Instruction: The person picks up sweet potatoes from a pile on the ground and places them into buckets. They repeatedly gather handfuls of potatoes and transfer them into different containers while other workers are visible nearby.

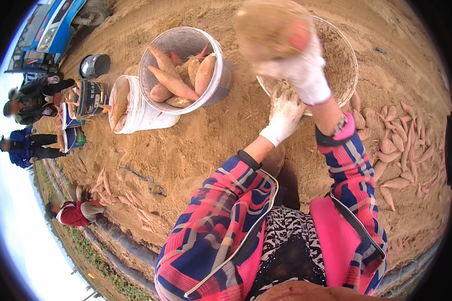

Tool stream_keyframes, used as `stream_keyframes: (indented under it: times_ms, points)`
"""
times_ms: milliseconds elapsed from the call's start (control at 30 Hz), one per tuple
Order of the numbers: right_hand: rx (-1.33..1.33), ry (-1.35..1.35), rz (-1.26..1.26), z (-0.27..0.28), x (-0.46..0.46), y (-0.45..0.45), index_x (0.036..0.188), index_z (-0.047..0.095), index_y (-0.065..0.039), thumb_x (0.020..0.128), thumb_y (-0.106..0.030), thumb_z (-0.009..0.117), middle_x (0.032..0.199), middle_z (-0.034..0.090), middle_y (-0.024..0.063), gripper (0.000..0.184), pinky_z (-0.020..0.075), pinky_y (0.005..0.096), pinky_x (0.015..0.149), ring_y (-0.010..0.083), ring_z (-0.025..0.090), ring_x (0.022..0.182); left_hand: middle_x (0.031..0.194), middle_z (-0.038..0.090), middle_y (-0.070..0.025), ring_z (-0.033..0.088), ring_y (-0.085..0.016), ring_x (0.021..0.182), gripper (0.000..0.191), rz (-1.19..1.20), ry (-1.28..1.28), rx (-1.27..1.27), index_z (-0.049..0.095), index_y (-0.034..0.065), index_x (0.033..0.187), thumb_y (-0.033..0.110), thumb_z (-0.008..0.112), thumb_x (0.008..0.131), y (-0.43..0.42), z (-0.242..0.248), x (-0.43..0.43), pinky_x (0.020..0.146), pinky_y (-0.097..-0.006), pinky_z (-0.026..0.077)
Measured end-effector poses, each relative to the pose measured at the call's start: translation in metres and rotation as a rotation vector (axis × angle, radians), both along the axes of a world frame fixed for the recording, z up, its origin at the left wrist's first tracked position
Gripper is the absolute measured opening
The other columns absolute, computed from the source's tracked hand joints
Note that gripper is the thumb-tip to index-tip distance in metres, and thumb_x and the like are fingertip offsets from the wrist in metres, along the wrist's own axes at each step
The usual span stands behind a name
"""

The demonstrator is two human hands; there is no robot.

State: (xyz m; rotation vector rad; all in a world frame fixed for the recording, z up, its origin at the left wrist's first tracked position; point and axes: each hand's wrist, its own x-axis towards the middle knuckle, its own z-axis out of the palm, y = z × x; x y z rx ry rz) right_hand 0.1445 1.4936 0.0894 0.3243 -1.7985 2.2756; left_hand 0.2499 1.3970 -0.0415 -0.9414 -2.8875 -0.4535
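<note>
My right hand (297, 71), in a soiled white knit glove, holds up a large, roundish, soil-coated lump (271, 28), blurred by motion. It has a reddish patch and looks like a big sweet potato. It is above the far left part of a pale bucket (356, 75) whose inner wall is caked with soil. My left hand (286, 114), in a dirt-stained white glove, grips that bucket's near rim with the fingers over the edge. My right forearm and the lump hide part of the bucket's inside. Left of it, another bucket (220, 49) holds several large sweet potatoes (175, 84).
A white bucket (150, 113) and a black bucket (90, 98) of sweet potatoes stand farther left, beyond them a blue truck (49, 34) and several people. Loose sweet potatoes (403, 146) cover the soil at right; more (109, 193) lie near a crouching person at left.
</note>
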Motion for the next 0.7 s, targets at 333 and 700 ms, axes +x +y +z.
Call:
stream_keyframes:
  times_ms: [333, 700]
  points:
    - [0.836, -0.234, -0.640, -0.084, 0.043, 0.102, 0.152, 0.037, -0.008, 0.072, -0.056, 0.086, 0.142, 0.051, 0.0191, 0.105, 0.0551, 0.0452, 0.101, 0.0369, 0.058, 0.126, 0.105, 0.064, -0.0081, 0.058, -0.030, 0.107, 0.034, -0.134, 0.056, 0.122, 0.071, 0.0131, 0.101, 0.030, 0.081, 0.074, -0.008, 0.002, -0.021, 0.108, -0.0584, 0.036]
    - [1.566, -1.090, -0.758, -0.310, 0.084, 0.216, 0.116, 0.074, -0.011, 0.092, -0.037, 0.060, 0.137, 0.059, 0.0179, 0.038, 0.0365, 0.0627, 0.107, 0.0411, 0.051, 0.128, 0.089, 0.061, -0.0002, 0.059, -0.024, 0.093, 0.038, -0.104, 0.145, 0.085, 0.068, 0.0180, 0.096, 0.033, 0.085, 0.066, 0.006, 0.025, -0.026, 0.096, -0.0505, 0.041]
